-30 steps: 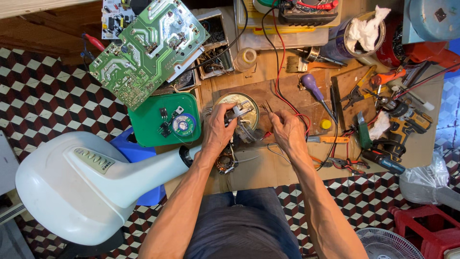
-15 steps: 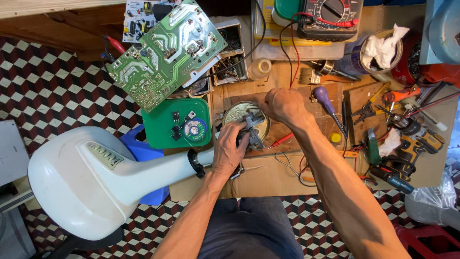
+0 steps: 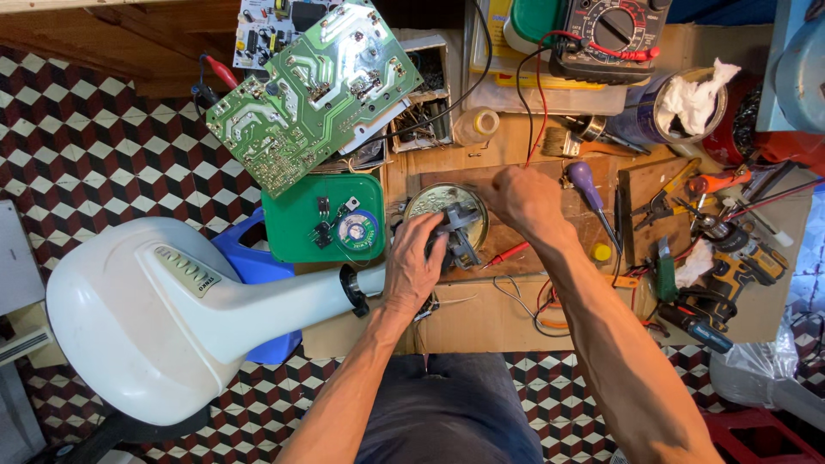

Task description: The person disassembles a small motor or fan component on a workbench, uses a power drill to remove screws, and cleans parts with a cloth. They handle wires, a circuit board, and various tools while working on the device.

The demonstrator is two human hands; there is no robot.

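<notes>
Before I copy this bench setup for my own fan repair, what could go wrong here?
The left hand grips the grey motor part on the round metal housing near the table edge; it might slip off. Loose red wires by the right hand could snag. The tilted green circuit board may slide.

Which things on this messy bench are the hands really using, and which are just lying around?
In use:
left hand
right hand
round fan motor
white fan stand

Lying about:
green circuit board
multimeter
purple-handled screwdriver
green lid
</notes>
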